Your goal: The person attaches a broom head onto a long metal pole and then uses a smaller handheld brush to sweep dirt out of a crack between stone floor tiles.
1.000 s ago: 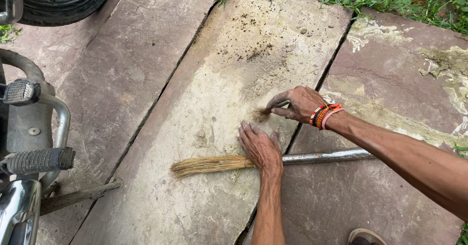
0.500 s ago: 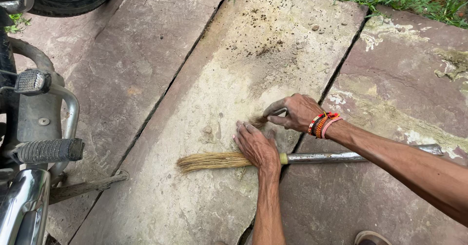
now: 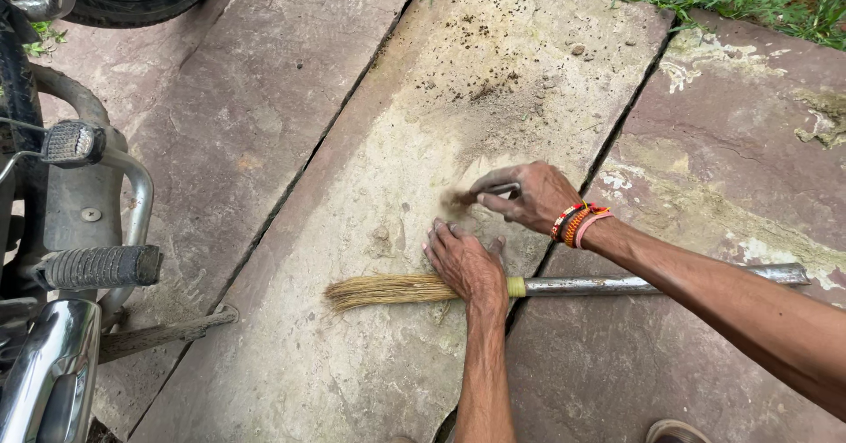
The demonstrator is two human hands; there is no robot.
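Mid-frame on the pale stone slab point(image 3: 370, 381), bare toward its left crack, the left hand point(image 3: 467, 265) presses flat, fingers spread, on the broom point(image 3: 564, 286), while the right hand point(image 3: 527, 196) pinches a small blurred tool point(image 3: 500, 189).

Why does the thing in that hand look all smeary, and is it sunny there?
Head view: the small brush in the right hand is blurred at its tip, while the left hand and the broom look sharp; the light is soft and even, with faint shadows; only the chrome pipe glints.
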